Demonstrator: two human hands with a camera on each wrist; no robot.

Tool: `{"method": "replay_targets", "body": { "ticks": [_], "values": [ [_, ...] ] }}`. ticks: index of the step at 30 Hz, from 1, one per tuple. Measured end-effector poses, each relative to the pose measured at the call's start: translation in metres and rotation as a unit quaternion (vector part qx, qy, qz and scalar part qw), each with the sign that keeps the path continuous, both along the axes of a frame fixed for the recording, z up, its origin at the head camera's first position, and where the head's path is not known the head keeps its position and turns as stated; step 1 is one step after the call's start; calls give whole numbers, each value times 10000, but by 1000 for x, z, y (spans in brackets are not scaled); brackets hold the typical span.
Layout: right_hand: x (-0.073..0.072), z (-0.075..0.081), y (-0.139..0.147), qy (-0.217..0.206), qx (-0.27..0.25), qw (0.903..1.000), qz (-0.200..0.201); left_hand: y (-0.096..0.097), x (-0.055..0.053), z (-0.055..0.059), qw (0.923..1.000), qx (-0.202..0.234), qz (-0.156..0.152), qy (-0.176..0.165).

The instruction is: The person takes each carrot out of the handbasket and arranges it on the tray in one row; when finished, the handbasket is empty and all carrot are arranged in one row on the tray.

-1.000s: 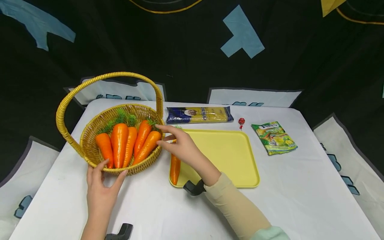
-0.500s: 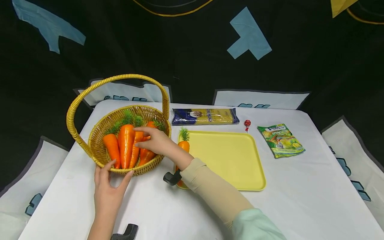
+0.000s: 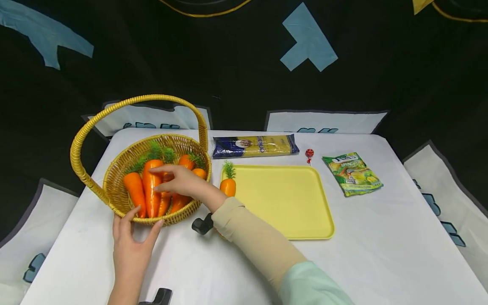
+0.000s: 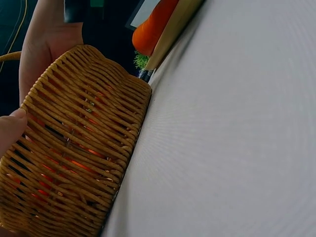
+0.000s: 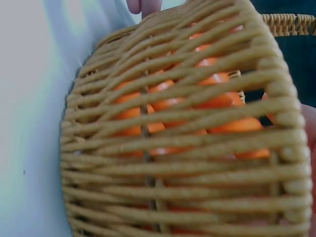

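Observation:
A yellow wicker basket [image 3: 179, 218] with a tall arched handle stands at the table's left. Several orange carrots with green tops lie inside it. My left hand [image 3: 131, 250] holds the basket's near rim between thumb and fingers; its thumb [image 4: 11, 131] shows on the rim in the left wrist view. Over the basket, my right hand [image 3: 181, 182] reaches in, thumb and forefinger spread above a large glossy carrot [image 3: 150, 201]. Whether they touch it cannot be told. In the right wrist view the basket's weave [image 5: 177, 148] covers most of the carrots.
Right of the basket lies a yellow tray [image 3: 282, 203], with one carrot [image 3: 228, 187] at its left edge, partly behind my right arm. Behind the tray is a blue-and-yellow packet [image 3: 257, 146]. A red lollipop [image 3: 309, 153] and a green sachet [image 3: 352, 173] lie further right.
My right hand has moved left from the basket's right rim, across the carrots, to the large one. My left hand stays at the near rim. The head view has shifted slightly.

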State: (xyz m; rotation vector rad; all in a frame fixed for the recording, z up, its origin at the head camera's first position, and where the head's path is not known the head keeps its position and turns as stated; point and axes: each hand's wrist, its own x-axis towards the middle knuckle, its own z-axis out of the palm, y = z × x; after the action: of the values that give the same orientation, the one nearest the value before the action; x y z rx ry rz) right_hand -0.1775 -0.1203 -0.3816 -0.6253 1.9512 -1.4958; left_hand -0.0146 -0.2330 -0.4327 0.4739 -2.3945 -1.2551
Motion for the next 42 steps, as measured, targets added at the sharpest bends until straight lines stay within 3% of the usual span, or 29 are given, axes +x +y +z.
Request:
{"method": "replay_targets", "body": {
  "ticks": [4,8,14,17,20,22,25,28,32,38,42],
  "values": [
    [2,0,-6,-119,-85,9998,162,0,-1,-1,10000,61,-16,-68],
    [3,-1,-10,548,350,9960,618,1,-1,-3,10000,53,-37,-41],
    [7,-2,-21,1907,1073,9661,1367,0,0,-2,10000,-53,37,75],
    [10,0,-26,2378,1344,9504,1490,0,0,-1,10000,-50,47,14],
    [12,0,-28,2663,1535,9410,1417,0,1,0,9999,-51,62,-85],
    [13,0,-28,2621,1530,9440,1291,0,1,0,9999,-46,55,-92],
    [14,-1,-26,2357,1320,9570,1052,0,0,-2,10000,-26,32,-36],
    [14,-2,-23,2024,958,9716,763,0,0,-4,10000,-9,5,17],
    [15,3,-15,1772,341,9825,463,0,-1,-5,10000,-16,19,-15],
    [17,24,9,1757,-572,9825,233,0,0,-3,9998,24,76,-166],
    [22,35,32,1824,-849,9795,57,1,0,-2,9999,52,27,-144]
  ]
}}
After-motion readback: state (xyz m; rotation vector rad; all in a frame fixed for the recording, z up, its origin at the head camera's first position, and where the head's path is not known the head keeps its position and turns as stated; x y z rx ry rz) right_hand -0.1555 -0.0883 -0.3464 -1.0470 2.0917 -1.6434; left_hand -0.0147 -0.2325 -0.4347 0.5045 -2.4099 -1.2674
